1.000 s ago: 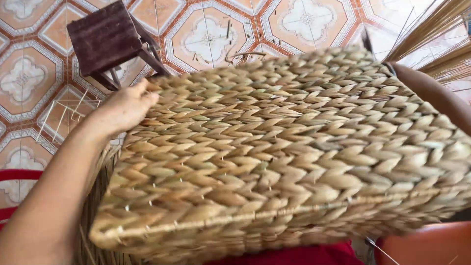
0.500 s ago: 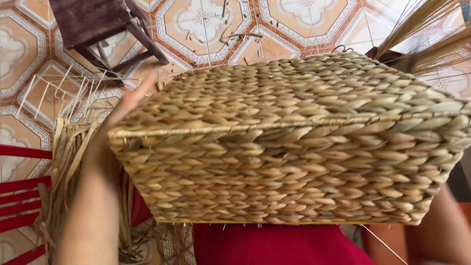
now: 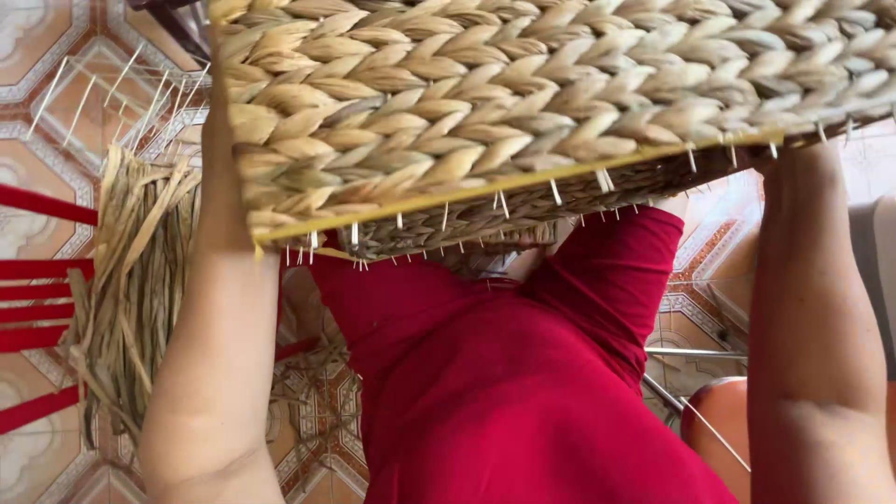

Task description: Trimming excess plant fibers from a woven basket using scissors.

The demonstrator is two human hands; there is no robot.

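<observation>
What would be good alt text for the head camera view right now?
A large woven straw basket is raised close to the camera, filling the top of the view, with a bare forearm on each side and both hands hidden behind it. Below are red clothing, a bundle of dried straw at left, and a patterned tile floor.

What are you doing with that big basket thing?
A person in red clothes is holding a big woven basket up in front of the camera with both arms. The hands themselves are hidden behind the basket; only the left forearm and right forearm show. Thin stiff ends stick out along the basket's yellow rim. A bundle of dried straw hangs beside the left arm, above the patterned tile floor.
</observation>
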